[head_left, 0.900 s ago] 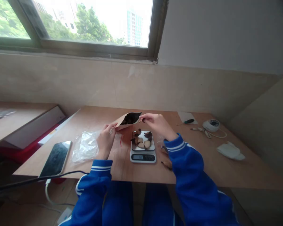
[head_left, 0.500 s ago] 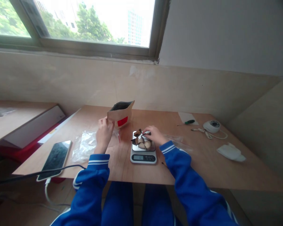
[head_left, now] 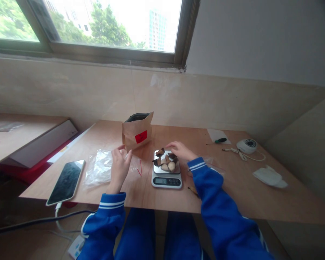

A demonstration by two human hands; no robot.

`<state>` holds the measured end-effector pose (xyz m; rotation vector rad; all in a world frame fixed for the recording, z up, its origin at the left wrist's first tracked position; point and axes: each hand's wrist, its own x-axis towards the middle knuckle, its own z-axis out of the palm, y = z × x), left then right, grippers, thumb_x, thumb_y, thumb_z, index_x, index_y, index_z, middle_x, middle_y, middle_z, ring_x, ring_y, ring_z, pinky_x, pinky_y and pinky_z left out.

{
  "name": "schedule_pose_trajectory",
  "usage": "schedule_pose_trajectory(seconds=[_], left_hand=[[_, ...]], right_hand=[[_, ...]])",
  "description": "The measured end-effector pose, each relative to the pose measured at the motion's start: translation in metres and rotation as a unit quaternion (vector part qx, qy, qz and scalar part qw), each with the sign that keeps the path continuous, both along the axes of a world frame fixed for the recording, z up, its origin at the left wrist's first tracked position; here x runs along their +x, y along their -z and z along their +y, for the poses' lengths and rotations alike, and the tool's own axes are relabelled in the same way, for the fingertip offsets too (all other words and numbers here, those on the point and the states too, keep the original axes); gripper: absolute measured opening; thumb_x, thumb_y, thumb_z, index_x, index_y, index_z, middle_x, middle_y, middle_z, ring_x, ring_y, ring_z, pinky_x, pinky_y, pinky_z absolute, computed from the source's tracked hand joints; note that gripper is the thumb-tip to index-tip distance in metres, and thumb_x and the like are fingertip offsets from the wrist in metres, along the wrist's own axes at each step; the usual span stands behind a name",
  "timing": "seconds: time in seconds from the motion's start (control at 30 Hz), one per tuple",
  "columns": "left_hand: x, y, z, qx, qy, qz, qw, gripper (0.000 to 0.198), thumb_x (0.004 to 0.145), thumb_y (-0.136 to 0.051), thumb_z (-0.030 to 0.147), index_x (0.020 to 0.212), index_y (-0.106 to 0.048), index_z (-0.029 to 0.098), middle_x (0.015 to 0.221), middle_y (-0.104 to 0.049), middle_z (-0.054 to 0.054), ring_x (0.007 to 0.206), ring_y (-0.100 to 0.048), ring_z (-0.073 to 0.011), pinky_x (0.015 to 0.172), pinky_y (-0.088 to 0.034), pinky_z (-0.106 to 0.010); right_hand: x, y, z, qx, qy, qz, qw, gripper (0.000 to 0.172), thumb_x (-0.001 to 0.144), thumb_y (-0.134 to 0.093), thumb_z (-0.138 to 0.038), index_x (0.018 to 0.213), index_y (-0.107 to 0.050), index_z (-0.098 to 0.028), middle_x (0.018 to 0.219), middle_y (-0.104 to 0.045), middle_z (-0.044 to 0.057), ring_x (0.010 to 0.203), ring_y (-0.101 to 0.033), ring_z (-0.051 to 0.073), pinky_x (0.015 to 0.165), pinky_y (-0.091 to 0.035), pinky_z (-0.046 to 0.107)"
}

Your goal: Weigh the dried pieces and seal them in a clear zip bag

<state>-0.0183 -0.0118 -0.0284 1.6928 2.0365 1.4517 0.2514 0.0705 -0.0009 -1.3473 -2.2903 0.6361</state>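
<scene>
A kitchen scale [head_left: 166, 182] stands on the table, its display lit but the digits too small to read. On its plate lie several brown and black dried pieces [head_left: 160, 151] and pale rounded pieces [head_left: 168, 166]. My right hand [head_left: 180, 151] hovers at the plate's back right with fingers stretched out; I see nothing held. Behind and left of the scale, an open brown paper pouch [head_left: 131, 134] with a red label stands upright. My left hand [head_left: 120, 167] is just in front of it, fingers apart and holding nothing.
A clear plastic bag [head_left: 97, 168] and a phone [head_left: 66, 182] on a cable lie at left. To the right are a green-handled screwdriver [head_left: 220, 140] on paper, a white dome camera [head_left: 246, 146] and a crumpled white tissue [head_left: 270, 177]. Brown bits [head_left: 193, 190] lie near my right sleeve.
My left hand has let go of the pouch and moved down from it; the pouch now stands by itself. My right hand has lifted slightly off the pieces, fingers straighter.
</scene>
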Motion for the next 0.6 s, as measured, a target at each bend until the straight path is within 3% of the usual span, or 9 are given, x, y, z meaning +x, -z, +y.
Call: schedule_pose_trajectory(seconds=[0.2,0.33,0.47,0.6], left_hand=[[0.002,0.022,-0.031,-0.093,0.094,-0.101,0.986,0.034,0.087,-0.045,0.047,0.1,-0.057,0.017,0.1,-0.065,-0.009,0.091,-0.062,-0.0215,0.08,-0.048,-0.036],[0.006,0.027,-0.041,-0.124,0.094,-0.107,0.982,0.036,0.088,-0.043,0.048,0.099,-0.059,0.018,0.093,-0.067,-0.007,0.081,-0.063,-0.0198,0.075,-0.046,-0.033],[0.009,0.021,-0.046,-0.123,0.074,-0.082,0.986,0.037,0.088,-0.041,0.05,0.099,-0.059,0.019,0.087,-0.068,-0.004,0.064,-0.059,-0.0166,0.066,-0.044,-0.031],[0.01,0.019,-0.05,-0.119,0.067,-0.063,0.989,0.037,0.088,-0.04,0.049,0.097,-0.06,0.019,0.085,-0.068,-0.003,0.059,-0.057,-0.0159,0.063,-0.043,-0.03]], right_hand=[[-0.021,0.005,0.009,0.017,-0.024,-0.021,0.999,0.029,0.083,-0.052,-0.007,0.106,-0.068,-0.013,0.114,-0.067,0.011,0.11,-0.058,0.021,0.1,-0.041,0.036],[-0.032,0.006,0.017,-0.015,-0.055,-0.049,0.997,0.036,0.082,-0.057,-0.008,0.116,-0.065,-0.015,0.124,-0.063,0.011,0.117,-0.056,0.022,0.103,-0.04,0.036],[-0.042,0.009,0.023,-0.097,-0.082,-0.085,0.988,0.03,0.084,-0.062,-0.022,0.113,-0.067,-0.017,0.113,-0.069,0.01,0.099,-0.065,0.021,0.087,-0.049,0.029],[-0.046,0.012,0.026,-0.098,-0.079,-0.08,0.989,0.022,0.083,-0.064,-0.024,0.103,-0.072,-0.019,0.101,-0.073,0.007,0.088,-0.067,0.018,0.076,-0.049,0.024]])
